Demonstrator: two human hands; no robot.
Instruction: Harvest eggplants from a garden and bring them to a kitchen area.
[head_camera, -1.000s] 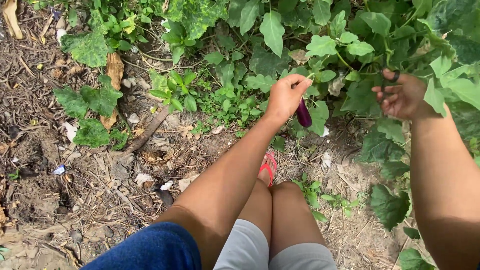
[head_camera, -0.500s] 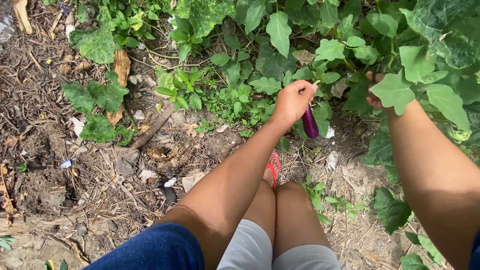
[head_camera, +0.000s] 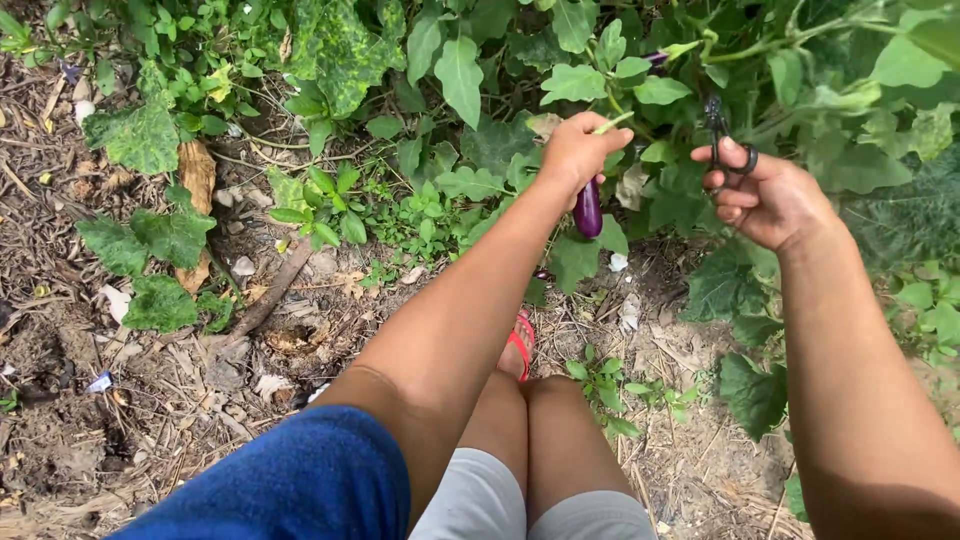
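No labels, signs or screens show anywhere in the garden scene. The only thing that might be packaging is a small crumpled scrap of pale blue-white wrapper (head_camera: 99, 382) lying on the bare soil among dry stalks at the left, near side; it is too small to tell more
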